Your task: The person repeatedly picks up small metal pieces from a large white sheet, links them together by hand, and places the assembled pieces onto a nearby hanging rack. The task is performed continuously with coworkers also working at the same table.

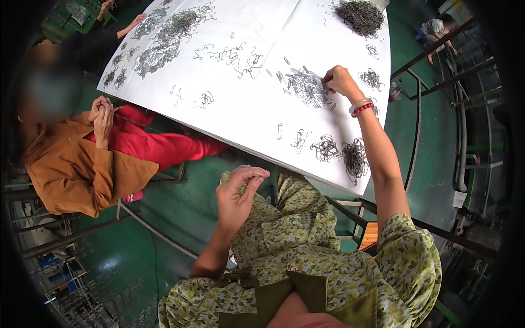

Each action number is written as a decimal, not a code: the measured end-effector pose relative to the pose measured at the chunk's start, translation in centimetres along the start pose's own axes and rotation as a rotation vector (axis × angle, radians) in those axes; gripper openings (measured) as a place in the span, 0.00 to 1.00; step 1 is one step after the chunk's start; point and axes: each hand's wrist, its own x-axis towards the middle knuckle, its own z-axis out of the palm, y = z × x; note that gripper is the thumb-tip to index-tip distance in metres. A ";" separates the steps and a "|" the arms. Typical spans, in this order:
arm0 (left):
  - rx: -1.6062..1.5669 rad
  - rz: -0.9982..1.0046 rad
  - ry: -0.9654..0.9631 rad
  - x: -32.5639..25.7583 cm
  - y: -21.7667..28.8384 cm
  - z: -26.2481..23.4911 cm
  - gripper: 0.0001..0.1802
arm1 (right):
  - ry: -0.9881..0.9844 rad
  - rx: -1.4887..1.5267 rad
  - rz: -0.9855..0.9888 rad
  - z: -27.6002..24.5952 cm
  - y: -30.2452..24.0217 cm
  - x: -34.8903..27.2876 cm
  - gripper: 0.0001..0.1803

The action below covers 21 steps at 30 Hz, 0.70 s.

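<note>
My right hand (342, 82) reaches over the white-covered table, its fingertips pinched together at the right edge of a loose pile of small, slim silver metal pieces (304, 87). What lies between those fingertips, if anything, is hidden. Off the table's near edge, my left hand (238, 195) is raised above my lap, thumb and fingers pressed together. Something tiny may be in that pinch, too small to make out. Closer to me on the table are a dense heap of dark bent-wire pieces (355, 158), a smaller heap (325, 147) and a few scattered wire loops (300, 139).
A large dark wire heap (359, 17) stands at the far right, with small clusters (371, 80) along that edge. Loose wire hooks (232, 54) lie mid-table. On the left sits a person in a brown top (93, 169), hands together. Metal rails (418, 126) run at the right.
</note>
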 end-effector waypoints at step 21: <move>-0.152 0.054 0.007 -2.8 2.4 0.3 0.03 | 0.144 -0.233 -0.232 0.4 3.6 -9.5 0.08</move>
